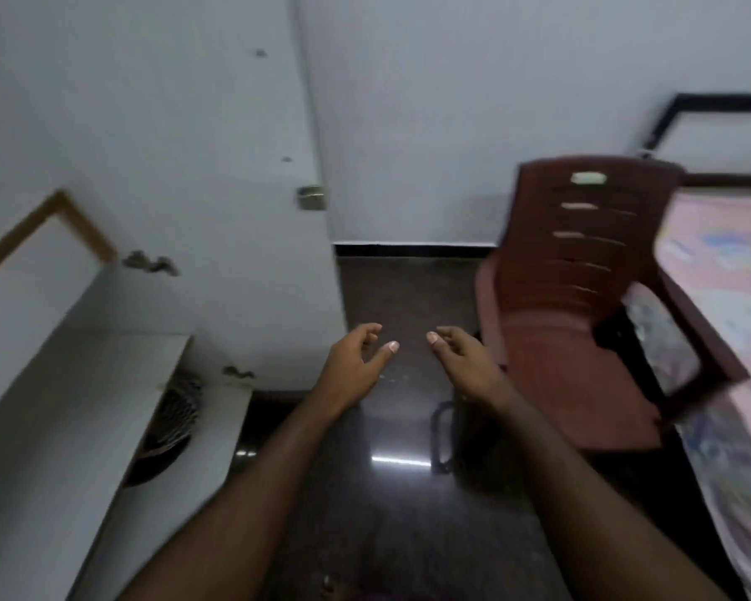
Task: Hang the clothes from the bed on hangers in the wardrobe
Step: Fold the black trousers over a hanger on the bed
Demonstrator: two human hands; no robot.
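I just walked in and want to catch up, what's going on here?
A person holds both arms out over the dark floor. The left hand and the right hand are loosely curled and hold nothing. A reddish plastic chair stands to the right, beside the bed with its pink sheet. No garment or hanger is in either hand, and the picture is blurred.

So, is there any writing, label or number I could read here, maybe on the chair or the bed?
No text can be read anywhere in this view.
Red plastic chair: no lettering shows; the pale patch on its back is blurred.
Bed: coloured prints on its pink sheet, too blurred to read.
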